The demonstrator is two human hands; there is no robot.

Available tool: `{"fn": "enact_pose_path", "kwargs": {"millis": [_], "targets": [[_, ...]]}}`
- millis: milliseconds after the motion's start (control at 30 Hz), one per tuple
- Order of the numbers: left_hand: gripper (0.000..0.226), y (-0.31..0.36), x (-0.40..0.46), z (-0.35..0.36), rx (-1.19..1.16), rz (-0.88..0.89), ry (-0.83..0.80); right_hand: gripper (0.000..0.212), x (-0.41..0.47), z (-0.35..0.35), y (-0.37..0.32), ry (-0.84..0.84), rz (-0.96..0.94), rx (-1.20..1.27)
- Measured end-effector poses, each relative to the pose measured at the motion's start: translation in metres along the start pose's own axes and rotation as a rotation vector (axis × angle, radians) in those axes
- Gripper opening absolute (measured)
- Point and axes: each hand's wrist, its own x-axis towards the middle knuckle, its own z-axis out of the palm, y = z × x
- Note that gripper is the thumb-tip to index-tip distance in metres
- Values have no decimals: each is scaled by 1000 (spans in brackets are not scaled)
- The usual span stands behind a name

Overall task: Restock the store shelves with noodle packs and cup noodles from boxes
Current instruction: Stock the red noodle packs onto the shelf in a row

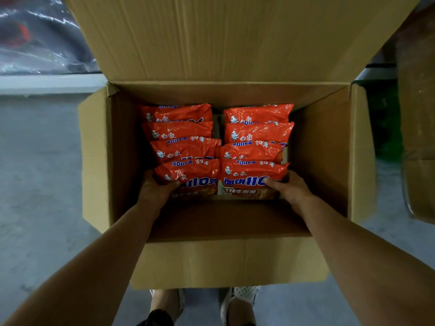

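The noodle packs (pixel 216 142) are being kept in two rows inside the open box (pixel 329 147), which is standing on the floor (pixel 40 175); no shelf is being shown, so the restocking is judged barely begun. The near left pack (pixel 190 172), at 7 o'clock in the stack, is being gripped by the left hand (pixel 155 189), thumb curled over it. The near right pack (pixel 249 172), at 5 o'clock, is being gripped likewise by the right hand (pixel 292 189).
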Motion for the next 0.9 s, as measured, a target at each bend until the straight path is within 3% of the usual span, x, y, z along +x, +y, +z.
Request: {"fn": "enact_pose_path", "kwargs": {"millis": [233,500,833,900], "targets": [[76,-1,-5,-2,-2,-5,-119,53,-6,-1,-1,-62,-27,91],[67,-2,0,2,21,-11,-157,64,-2,-4,3,-92,-50,121],[54,14,-25,-10,-63,-6,-144,42,-31,-5,-5,-27,-102,237],[47,19,-33,-17,-75,-4,-128,45,-42,-6,-9,-13,-105,267]]}}
